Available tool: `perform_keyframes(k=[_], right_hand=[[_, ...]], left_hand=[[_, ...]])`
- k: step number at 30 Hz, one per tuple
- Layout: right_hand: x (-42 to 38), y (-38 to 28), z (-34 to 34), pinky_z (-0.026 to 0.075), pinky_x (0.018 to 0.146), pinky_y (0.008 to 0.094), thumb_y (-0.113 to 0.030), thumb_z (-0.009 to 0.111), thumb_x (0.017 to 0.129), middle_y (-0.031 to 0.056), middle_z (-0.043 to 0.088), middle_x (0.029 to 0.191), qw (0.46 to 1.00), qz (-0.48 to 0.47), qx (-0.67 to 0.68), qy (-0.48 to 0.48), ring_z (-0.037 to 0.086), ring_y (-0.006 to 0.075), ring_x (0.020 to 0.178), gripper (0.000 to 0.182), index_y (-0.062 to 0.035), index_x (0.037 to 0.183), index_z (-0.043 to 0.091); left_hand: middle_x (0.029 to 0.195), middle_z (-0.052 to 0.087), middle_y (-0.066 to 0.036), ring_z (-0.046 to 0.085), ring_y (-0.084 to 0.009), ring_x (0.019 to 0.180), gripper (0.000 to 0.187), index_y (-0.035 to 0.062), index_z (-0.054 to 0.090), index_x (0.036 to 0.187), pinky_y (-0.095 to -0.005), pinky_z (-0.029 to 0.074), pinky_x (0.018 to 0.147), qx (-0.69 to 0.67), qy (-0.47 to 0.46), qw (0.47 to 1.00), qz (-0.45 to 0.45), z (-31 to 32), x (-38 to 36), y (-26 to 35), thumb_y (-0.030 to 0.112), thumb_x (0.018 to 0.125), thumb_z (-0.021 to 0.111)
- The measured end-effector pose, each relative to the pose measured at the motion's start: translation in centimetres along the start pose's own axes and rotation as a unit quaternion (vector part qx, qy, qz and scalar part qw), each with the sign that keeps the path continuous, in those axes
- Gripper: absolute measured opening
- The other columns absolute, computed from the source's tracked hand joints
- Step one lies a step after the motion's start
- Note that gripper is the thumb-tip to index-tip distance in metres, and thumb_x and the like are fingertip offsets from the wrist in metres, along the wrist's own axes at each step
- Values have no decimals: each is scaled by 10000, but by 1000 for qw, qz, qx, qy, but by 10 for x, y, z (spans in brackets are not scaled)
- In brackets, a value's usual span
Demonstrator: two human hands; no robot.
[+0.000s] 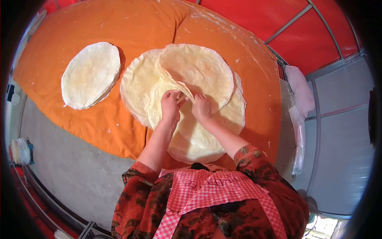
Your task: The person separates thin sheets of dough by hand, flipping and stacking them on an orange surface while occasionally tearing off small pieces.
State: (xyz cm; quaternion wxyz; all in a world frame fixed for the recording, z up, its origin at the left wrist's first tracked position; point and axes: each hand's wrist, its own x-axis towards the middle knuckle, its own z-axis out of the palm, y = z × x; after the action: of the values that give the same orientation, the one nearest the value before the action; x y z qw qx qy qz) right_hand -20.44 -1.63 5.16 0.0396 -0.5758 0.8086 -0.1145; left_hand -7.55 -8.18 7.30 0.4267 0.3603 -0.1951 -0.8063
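Note:
Several large, thin, round flatbreads (137, 85) lie overlapping on an orange cloth (131, 24) in front of me. My left hand (172, 105) and my right hand (201, 108) are close together at the near edge of the upper flatbreads (203, 69). Both have their fingers closed on this edge, which is lifted and bunched in layers between them. More flatbread lies flat beneath my forearms. Some fingertips are hidden behind the raised edge.
A separate stack of round flatbreads (91, 75) sits on the cloth at the left. Grey floor (79, 155) shows at the lower left. A pinkish plastic-wrapped bundle (300, 91) stands at the right, beside grey panels (342, 147). Red panels (310, 40) are at the upper right.

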Motion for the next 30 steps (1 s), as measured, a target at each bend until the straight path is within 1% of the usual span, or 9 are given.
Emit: perform_keyframes(k=[3,5,7,10,16,19,23,26,30], right_hand=[[52,32,-20,511,775,444,-92,452,877,229,656,948,991,36,129,8,659,329,882,327,-127,1144,637],[110,92,-56,471,600,432,-162,539,851,147,675,775,999,36,-2,-34,651,276,663,208,-107,989,685],[92,25,-172,461,600,452,-132,532,820,167,666,731,996,-27,14,83,651,298,657,195,-54,907,687],[44,6,-210,506,703,424,-61,541,766,169,686,876,990,-76,-97,75,666,304,776,250,-38,968,687],[-107,33,-63,519,804,356,25,502,750,85,652,1075,973,-209,-2,99,617,264,1008,355,-97,1036,673],[-138,36,-20,514,829,364,-30,543,761,88,645,1086,973,-191,39,120,601,262,1046,283,-65,1014,664],[-143,41,-22,456,946,368,-122,623,793,96,573,1228,987,-158,28,23,522,264,1184,373,-50,1158,592],[-160,42,-53,405,1008,370,-177,682,787,138,534,1277,983,-180,15,24,482,295,1230,498,-41,1242,534],[-173,97,-43,382,1016,403,-281,668,828,212,533,1256,912,87,289,276,488,354,1207,549,-3,1269,498]], left_hand=[[995,580,-101,596,-227,934,126,33,496,1015,-373,548,778,-20,-7,1000,-14,-1,-21,-4,85,902,515],[1039,579,-107,598,-232,936,133,31,493,1025,-381,542,797,-2,-5,999,-42,-17,-31,-14,81,903,515],[1088,573,-135,593,-268,983,224,24,481,1060,-415,524,842,-43,-23,996,-69,-34,-33,-24,214,943,501],[1162,550,-173,568,-316,1083,467,-2,446,1157,-471,495,913,-110,-56,987,-100,-46,-38,-28,415,948,481],[1397,421,-162,416,-330,1287,843,49,316,1399,-476,353,1059,-207,-146,958,-136,-53,-57,-18,704,873,378],[1466,352,-143,332,-329,1349,823,69,254,1449,-484,284,1103,-150,-127,967,-160,-59,-72,-24,661,894,393],[1231,541,-126,544,-275,1118,484,46,419,1294,-435,480,900,84,12,991,-101,-49,-88,-30,162,873,629],[1069,596,-140,616,-270,945,374,24,506,1149,-417,543,761,101,-37,992,-70,-81,-56,-60,-24,793,608],[1032,612,-149,622,-268,935,312,-16,546,1093,-396,539,794,63,-41,997,-36,-69,-60,-57,-73,787,558]])
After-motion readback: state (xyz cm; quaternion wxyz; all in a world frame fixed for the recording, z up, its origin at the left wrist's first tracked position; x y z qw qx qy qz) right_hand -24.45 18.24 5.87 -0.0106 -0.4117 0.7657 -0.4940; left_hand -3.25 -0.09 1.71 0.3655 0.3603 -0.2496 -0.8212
